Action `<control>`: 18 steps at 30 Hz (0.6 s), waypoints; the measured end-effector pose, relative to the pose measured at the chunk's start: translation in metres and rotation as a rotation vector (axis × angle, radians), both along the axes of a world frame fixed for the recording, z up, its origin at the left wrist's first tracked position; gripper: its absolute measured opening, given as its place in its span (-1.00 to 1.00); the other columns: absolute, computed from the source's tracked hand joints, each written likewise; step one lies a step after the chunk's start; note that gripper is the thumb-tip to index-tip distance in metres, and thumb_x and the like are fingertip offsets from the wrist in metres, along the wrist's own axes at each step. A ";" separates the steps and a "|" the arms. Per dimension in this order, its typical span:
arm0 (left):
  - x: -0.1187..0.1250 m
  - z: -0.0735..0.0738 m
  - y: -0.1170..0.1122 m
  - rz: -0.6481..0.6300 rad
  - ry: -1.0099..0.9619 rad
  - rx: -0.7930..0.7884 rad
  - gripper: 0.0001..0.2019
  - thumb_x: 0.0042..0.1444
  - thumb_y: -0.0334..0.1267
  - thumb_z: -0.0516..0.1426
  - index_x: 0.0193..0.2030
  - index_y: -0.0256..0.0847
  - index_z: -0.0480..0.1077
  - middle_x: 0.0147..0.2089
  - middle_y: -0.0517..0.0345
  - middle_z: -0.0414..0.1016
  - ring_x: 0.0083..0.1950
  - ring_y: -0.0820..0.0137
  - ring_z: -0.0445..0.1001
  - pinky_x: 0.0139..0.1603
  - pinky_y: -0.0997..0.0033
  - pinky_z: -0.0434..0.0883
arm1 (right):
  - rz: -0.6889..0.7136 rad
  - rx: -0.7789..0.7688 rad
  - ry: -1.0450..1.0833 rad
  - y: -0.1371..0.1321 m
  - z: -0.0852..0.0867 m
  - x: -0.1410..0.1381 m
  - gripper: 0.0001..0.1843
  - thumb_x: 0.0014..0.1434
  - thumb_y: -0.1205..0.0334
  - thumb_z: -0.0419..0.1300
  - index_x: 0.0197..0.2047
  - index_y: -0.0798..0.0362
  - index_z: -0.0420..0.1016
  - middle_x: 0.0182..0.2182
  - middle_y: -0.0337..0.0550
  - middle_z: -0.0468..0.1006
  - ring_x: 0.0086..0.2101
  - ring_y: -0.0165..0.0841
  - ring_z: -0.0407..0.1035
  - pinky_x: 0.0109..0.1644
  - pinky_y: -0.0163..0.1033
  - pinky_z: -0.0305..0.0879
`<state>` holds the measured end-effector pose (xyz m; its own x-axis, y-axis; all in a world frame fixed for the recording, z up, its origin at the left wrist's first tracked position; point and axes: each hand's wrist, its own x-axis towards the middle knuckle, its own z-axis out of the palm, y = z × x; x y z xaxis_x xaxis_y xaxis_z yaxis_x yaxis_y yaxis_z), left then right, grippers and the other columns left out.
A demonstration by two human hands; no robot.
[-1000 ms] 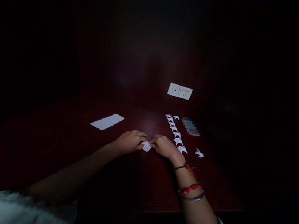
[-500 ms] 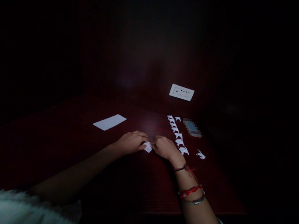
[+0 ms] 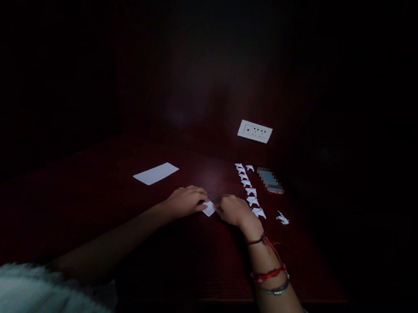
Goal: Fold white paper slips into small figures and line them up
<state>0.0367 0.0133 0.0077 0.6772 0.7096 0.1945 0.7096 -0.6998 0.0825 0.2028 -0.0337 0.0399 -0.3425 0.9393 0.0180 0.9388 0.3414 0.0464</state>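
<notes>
A small folded piece of white paper [image 3: 209, 209] lies on the dark red table between my two hands. My left hand [image 3: 186, 201] presses on its left side, with the thumb and fingertips at the paper's edge. My right hand [image 3: 233, 210] has its fingers curled in, their tips at the paper's right edge. Part of the paper is hidden under the fingers. Just beyond my right hand runs a row of small folded white paper pieces [image 3: 252, 192], with one more paper piece [image 3: 250, 168] beside its far end.
To the left lies a flat white paper strip [image 3: 156, 174]. At the right are a blurred-out phone-like object [image 3: 270, 181] and a crumpled bit of white paper [image 3: 283, 218]. A white wall socket [image 3: 255, 131] sits above the dark table [image 3: 193, 259], whose near edge shows below.
The whole view has shifted slightly, moving everything a little down and right. Both hands stay at the folded paper, with only small finger movement.
</notes>
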 end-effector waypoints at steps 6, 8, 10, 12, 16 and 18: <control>-0.001 -0.003 0.002 -0.006 -0.023 0.011 -0.71 0.05 -0.05 -0.08 -0.14 -0.01 0.29 -0.06 0.21 0.28 -0.06 0.27 0.22 -0.14 0.27 0.18 | -0.018 -0.045 -0.003 -0.002 0.001 0.009 -0.75 0.00 0.23 -0.02 -0.34 0.08 0.46 -0.36 -0.01 0.47 -0.33 -0.29 0.36 -0.36 -0.32 0.16; -0.002 -0.006 0.004 -0.011 -0.046 0.036 -0.72 0.05 -0.06 -0.08 -0.16 -0.04 0.30 -0.08 0.20 0.29 -0.07 0.28 0.23 -0.14 0.29 0.18 | -0.049 -0.009 0.021 -0.002 -0.002 0.012 -0.74 0.02 0.22 -0.03 -0.37 0.10 0.46 -0.38 -0.01 0.47 -0.34 -0.30 0.35 -0.36 -0.32 0.15; -0.002 -0.008 0.005 -0.024 -0.079 0.057 -0.72 0.06 -0.07 -0.09 -0.17 -0.09 0.30 -0.11 0.18 0.29 -0.08 0.30 0.23 -0.12 0.32 0.17 | -0.060 0.062 0.082 0.000 -0.005 0.012 -0.73 0.04 0.22 -0.04 -0.36 0.11 0.45 -0.35 -0.01 0.45 -0.30 -0.31 0.33 -0.32 -0.33 0.14; -0.003 -0.010 0.006 -0.048 -0.109 0.055 -0.73 0.06 -0.08 -0.08 -0.18 -0.12 0.29 -0.12 0.16 0.29 -0.08 0.32 0.22 -0.11 0.34 0.16 | -0.051 0.129 0.168 0.004 -0.010 0.011 -0.73 0.05 0.21 -0.04 -0.32 0.10 0.44 -0.31 -0.03 0.42 -0.27 -0.34 0.30 -0.26 -0.34 0.13; -0.002 -0.013 0.007 -0.053 -0.153 0.011 -0.71 0.02 -0.06 -0.05 -0.17 -0.14 0.25 -0.10 0.14 0.27 -0.06 0.33 0.21 -0.09 0.36 0.15 | 0.007 0.111 0.312 0.013 -0.019 0.007 -0.75 0.01 0.20 0.03 -0.25 0.09 0.40 -0.31 -0.10 0.36 -0.30 -0.42 0.27 -0.21 -0.37 0.11; -0.002 -0.014 0.007 -0.042 -0.177 -0.007 -0.68 0.01 -0.05 -0.03 -0.12 -0.14 0.22 -0.07 0.13 0.24 -0.04 0.32 0.19 -0.08 0.34 0.15 | 0.016 0.086 0.360 0.016 -0.023 0.004 -0.80 -0.01 0.25 0.07 -0.30 0.11 0.41 -0.34 -0.12 0.34 -0.34 -0.45 0.24 -0.21 -0.38 0.11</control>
